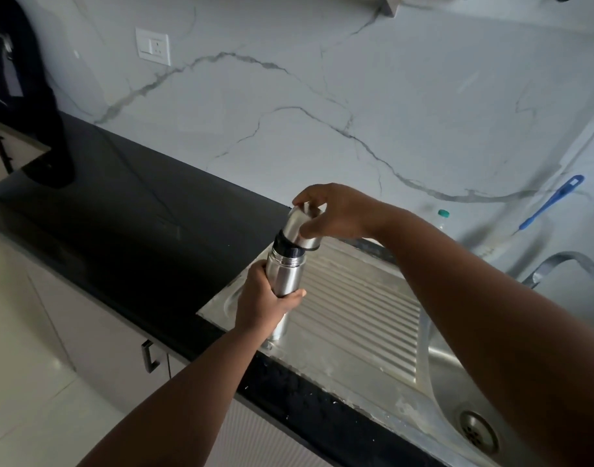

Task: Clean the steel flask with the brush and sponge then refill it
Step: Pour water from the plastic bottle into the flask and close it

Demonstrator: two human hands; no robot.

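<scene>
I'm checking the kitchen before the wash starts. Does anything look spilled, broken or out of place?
Nothing looks broken or spilled. The flask stands on the sink's ribbed drainboard, gripped by the left hand; the right hand holds its cap, tilted off the neck. White specks dot the black counter edge.

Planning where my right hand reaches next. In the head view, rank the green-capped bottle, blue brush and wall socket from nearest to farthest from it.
From the right hand, whose grip is on the flask cap:
1. Green-capped bottle, to its right by the wall.
2. Blue brush, farther right, leaning on the wall.
3. Wall socket, up to the left.
</scene>
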